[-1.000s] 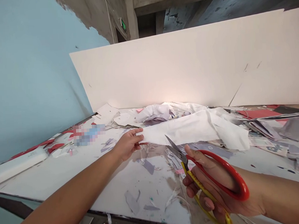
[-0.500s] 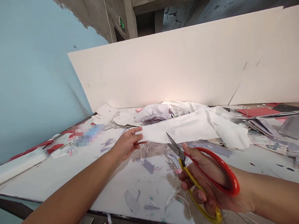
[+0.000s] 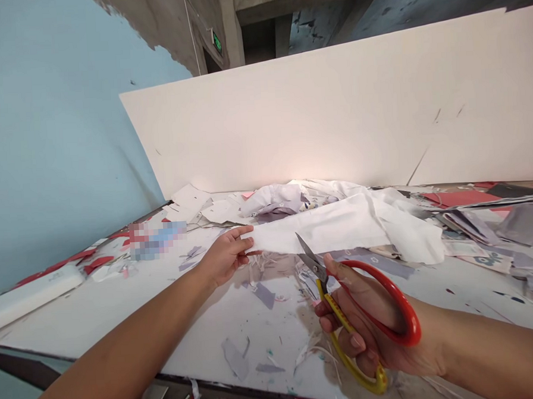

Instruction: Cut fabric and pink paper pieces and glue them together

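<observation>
White cloth (image 3: 326, 229) runs across the scrap-littered surface (image 3: 273, 336), and honestly the left hand (image 3: 227, 255) has its end pinched between thumb and fingers, while just beside the cloth the right hand (image 3: 367, 331) is clenched around red-and-yellow scissors (image 3: 339, 320), blades right by its lower edge.

- The bare left forearm (image 3: 109, 350) reaches in from the lower left, angled up toward the middle of the view.
- The left wrist (image 3: 203, 274) is nearly straight.
- The left hand (image 3: 225, 255) lies palm down, its fingers (image 3: 237, 240) extended together and pinching toward the thumb.
- The bare right forearm (image 3: 493, 354) comes in from the right edge, almost level.
- The right hand (image 3: 371, 331) is clenched, its fingers (image 3: 340, 338) curled and its thumb (image 3: 337, 270) raised on top.
</observation>
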### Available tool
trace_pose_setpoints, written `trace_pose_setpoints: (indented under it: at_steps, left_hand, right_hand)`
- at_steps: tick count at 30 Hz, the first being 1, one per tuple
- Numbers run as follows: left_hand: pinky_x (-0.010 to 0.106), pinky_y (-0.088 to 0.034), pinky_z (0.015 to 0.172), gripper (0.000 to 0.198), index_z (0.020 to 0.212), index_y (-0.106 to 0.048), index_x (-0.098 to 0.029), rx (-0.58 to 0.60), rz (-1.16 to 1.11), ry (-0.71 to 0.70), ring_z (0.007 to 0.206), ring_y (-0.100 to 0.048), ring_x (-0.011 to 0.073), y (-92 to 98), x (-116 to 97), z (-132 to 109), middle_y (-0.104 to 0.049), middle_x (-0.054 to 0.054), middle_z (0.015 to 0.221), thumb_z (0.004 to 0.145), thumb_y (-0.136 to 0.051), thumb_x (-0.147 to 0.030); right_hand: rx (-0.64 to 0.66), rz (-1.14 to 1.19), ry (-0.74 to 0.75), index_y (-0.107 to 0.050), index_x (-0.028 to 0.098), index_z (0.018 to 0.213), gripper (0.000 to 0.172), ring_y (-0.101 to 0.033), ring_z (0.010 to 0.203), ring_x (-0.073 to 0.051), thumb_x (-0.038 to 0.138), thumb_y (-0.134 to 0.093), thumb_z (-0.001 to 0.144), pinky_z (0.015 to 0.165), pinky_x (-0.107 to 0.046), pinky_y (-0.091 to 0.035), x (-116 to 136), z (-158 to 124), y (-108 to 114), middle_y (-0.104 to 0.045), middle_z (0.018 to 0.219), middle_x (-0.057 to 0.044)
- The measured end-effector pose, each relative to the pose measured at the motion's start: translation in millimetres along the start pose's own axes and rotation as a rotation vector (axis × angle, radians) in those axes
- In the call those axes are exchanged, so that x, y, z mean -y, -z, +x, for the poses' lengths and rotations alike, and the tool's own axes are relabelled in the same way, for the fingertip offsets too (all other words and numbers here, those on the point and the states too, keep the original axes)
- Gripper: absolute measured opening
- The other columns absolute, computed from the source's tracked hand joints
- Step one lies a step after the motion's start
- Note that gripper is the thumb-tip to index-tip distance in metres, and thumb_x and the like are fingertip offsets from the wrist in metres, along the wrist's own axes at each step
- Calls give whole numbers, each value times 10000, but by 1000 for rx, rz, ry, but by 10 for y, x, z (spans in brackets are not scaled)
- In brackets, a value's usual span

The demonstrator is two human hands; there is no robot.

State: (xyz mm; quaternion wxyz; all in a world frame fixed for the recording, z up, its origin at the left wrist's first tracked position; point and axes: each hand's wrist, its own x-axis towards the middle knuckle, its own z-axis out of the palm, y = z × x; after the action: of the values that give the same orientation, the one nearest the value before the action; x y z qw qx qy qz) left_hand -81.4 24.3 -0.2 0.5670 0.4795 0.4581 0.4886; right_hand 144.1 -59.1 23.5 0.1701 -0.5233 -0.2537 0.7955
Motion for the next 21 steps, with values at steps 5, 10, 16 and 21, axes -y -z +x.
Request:
trace_pose_setpoints:
  at_steps: [5,10,16,21]
  left_hand:
    - [140,-341,377,411,1081,-514,-164,7,39,-21,609,-616,113,28,-14,5,-597,46,781,685,-620,-146]
    - [144,-342,377,422,1080,-512,-169,17,53,-27,623,-616,118,53,-1,27,-587,39,784,675,-628,-157]
    - [145,-341,380,433,1080,-512,-169,19,61,-25,635,-614,117,48,-6,15,-577,36,790,666,-637,-167]
    - [148,-339,378,435,1078,-511,-172,24,67,-28,650,-616,127,47,-6,9,-574,34,781,662,-639,-176]
  right_hand:
    - [-20,-4,-9,-372,176,748,582,-311,315,-40,740,-234,703,339,-148,-177,12,-13,-25,-440,529,46]
    - [-16,3,-9,-374,176,739,582,-310,307,-37,744,-254,695,330,-144,-173,7,-3,-14,-437,515,49]
    - [-19,9,0,-374,177,730,572,-311,304,-36,740,-284,690,326,-143,-184,5,10,8,-451,500,49]
    - [-62,0,18,-385,176,715,549,-304,290,-36,719,-309,704,318,-150,-187,3,16,-12,-440,473,51]
